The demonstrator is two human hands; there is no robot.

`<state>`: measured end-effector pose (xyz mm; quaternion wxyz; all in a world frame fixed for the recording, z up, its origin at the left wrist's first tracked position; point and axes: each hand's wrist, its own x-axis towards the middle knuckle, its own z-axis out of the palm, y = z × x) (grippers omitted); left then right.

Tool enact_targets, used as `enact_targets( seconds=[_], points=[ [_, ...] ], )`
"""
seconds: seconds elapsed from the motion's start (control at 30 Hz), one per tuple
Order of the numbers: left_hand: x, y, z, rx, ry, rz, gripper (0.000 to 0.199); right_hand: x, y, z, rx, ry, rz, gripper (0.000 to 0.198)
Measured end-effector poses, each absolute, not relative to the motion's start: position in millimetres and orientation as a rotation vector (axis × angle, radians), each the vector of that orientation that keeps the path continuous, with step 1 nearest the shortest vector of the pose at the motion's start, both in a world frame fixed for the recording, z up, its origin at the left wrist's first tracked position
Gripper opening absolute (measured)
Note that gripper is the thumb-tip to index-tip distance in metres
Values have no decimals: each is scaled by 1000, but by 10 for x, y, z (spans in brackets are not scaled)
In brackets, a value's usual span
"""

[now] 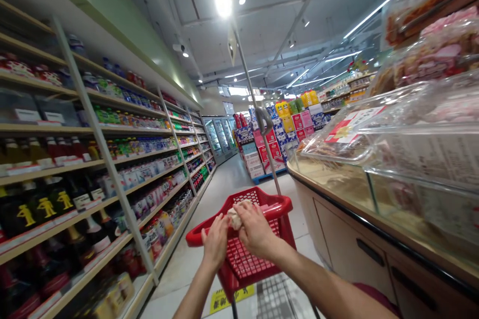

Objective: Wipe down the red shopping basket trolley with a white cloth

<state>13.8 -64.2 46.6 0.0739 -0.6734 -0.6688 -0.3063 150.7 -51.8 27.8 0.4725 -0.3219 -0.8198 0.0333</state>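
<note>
A red plastic shopping cart [252, 254] with a mesh basket stands in front of me. My left hand [216, 241] lies over its red handle [196, 237], fingers bent across the bar and thumb to the left. Close beside it, my right hand [254, 227] is closed around a crumpled whitish thing [234, 218] above the same handle. It could be tissue or thin plastic; I cannot tell which. Some pink shows in the basket just past the right hand, mostly hidden by it. Both forearms reach in from below.
Shelves [138, 187] of bottles and packets line the left side. To the right stands a wooden counter [337, 229] with wrapped food trays [344, 124]. Stacked drink cartons [267, 149] and a metal pole [249, 75] are ahead. A yellow floor sign [232, 299] lies below the cart.
</note>
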Motion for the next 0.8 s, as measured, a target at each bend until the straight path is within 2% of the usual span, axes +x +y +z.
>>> enact_targets(
  seconds=[0.13,0.27,0.4,0.57,0.8],
  points=[
    [495,-644,618,-2162,-1811,-945,45,1738,-373,316,-768,-1874,225,53],
    [775,-603,517,-2257,-1683,-753,40,2001,-250,256,-924,-1894,45,44],
    [375,-646,406,-2187,-1575,-739,40,2104,-224,190,-999,-2023,-40,39],
    [-301,-788,398,-1874,-1881,-835,34,2009,-274,108,-971,-1943,-99,37],
    [307,-810,308,-2179,-1472,-863,36,2056,-317,-6,-935,-1959,-232,35]
  ],
)
